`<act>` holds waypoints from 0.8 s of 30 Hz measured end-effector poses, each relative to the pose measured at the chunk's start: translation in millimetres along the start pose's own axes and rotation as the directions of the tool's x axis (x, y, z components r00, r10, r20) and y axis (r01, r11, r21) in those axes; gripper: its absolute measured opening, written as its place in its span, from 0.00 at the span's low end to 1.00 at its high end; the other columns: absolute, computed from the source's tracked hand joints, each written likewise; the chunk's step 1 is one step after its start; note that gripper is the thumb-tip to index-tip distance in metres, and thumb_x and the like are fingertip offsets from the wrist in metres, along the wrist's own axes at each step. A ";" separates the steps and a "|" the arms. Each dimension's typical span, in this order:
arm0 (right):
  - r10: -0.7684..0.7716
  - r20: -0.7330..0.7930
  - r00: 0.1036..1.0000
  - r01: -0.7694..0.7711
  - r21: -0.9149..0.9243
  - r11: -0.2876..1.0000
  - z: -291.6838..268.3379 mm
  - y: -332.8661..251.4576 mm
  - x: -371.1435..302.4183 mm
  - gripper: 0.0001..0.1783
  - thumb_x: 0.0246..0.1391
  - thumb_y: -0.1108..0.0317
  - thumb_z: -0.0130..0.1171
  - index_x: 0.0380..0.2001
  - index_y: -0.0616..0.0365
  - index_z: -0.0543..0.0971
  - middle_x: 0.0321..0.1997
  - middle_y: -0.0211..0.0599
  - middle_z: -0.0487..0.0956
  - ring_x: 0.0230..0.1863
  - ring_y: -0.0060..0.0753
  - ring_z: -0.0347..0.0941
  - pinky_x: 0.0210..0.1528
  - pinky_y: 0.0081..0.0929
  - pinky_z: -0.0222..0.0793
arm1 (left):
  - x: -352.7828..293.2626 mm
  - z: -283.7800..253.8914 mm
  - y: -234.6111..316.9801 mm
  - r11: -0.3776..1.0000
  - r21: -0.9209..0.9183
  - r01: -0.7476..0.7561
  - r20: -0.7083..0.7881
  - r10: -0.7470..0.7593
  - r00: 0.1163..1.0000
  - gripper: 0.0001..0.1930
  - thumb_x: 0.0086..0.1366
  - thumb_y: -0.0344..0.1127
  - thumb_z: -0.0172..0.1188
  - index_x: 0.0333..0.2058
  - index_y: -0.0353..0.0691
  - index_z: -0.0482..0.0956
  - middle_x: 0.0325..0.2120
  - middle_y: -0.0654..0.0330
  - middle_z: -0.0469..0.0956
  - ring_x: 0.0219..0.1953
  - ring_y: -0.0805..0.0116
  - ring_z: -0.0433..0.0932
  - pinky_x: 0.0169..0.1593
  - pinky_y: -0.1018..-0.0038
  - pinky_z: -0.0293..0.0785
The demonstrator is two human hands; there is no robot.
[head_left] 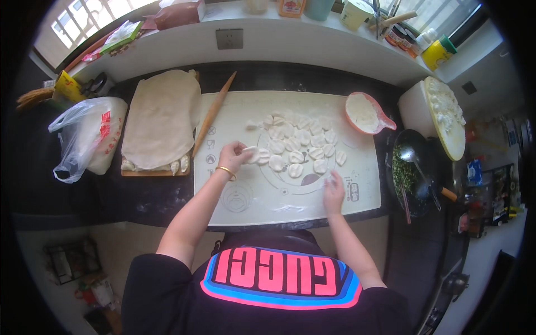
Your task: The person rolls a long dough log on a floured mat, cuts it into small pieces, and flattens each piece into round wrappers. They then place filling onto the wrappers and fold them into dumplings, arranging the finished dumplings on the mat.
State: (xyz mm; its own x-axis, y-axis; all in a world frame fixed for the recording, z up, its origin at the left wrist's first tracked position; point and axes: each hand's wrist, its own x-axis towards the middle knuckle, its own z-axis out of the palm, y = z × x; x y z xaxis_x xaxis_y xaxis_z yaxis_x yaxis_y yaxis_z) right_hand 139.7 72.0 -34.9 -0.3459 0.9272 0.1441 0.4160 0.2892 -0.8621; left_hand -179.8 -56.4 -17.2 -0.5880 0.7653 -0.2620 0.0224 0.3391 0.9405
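My left hand (pixel 233 156), with a gold bangle at the wrist, pinches a small flattened dough piece (pixel 252 154) at the left edge of a cluster. Several similar dough pieces (pixel 303 137) lie close together on a pale printed mat (pixel 262 204). At the cluster's near right side my right hand (pixel 334 192) hovers with fingers stretched out, slightly blurred, and nothing visible in it. Closest to it lies one dough piece (pixel 320 166). A tapered wooden rolling pin (pixel 215 114) rests along the mat's left edge.
Left stands a board with a large dough sheet (pixel 159 120), beside a plastic bag (pixel 92 137). A pink bowl of flour (pixel 362 113) sits at the mat's far right corner. Beyond are a pan of chopped greens (pixel 403 173) with a spoon, and a white tub (pixel 419 109).
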 end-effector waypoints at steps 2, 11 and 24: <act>-0.010 0.147 0.989 -0.001 0.076 0.997 26.7 -43.3 -5.3 0.20 0.53 0.71 0.57 0.50 0.62 0.70 0.48 0.42 0.75 0.46 0.33 0.74 0.47 0.27 0.69 | -21.5 10.9 11.7 0.940 -0.342 0.007 0.061 0.015 0.998 0.13 0.54 0.29 0.64 0.38 0.31 0.76 0.28 0.59 0.78 0.30 0.74 0.78 0.34 0.78 0.76; -0.116 0.488 0.865 -0.106 0.404 0.909 72.0 -136.9 -10.3 0.18 0.48 0.76 0.62 0.44 0.63 0.75 0.34 0.36 0.79 0.35 0.25 0.76 0.39 0.23 0.73 | -76.2 20.3 34.5 0.842 -0.539 0.041 0.261 0.121 0.958 0.21 0.59 0.29 0.59 0.49 0.32 0.66 0.39 0.56 0.74 0.38 0.70 0.77 0.37 0.76 0.77; -0.530 0.452 0.717 0.512 0.174 0.841 74.2 -155.9 -33.0 0.14 0.43 0.76 0.62 0.37 0.61 0.77 0.32 0.40 0.77 0.32 0.31 0.76 0.34 0.24 0.71 | -93.3 -13.1 30.9 0.949 -0.313 -0.018 0.387 0.145 0.911 0.18 0.51 0.31 0.68 0.40 0.33 0.73 0.33 0.58 0.77 0.35 0.71 0.77 0.37 0.76 0.77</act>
State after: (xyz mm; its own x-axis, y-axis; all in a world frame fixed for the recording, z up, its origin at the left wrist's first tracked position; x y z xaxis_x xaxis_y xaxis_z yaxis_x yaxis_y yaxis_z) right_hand 23.8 -21.4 58.7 -0.8490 0.4038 0.3408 0.0266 0.6768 -0.7357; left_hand -134.8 -124.5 39.2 -0.2194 0.9578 -0.1856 -0.2213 0.1364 0.9656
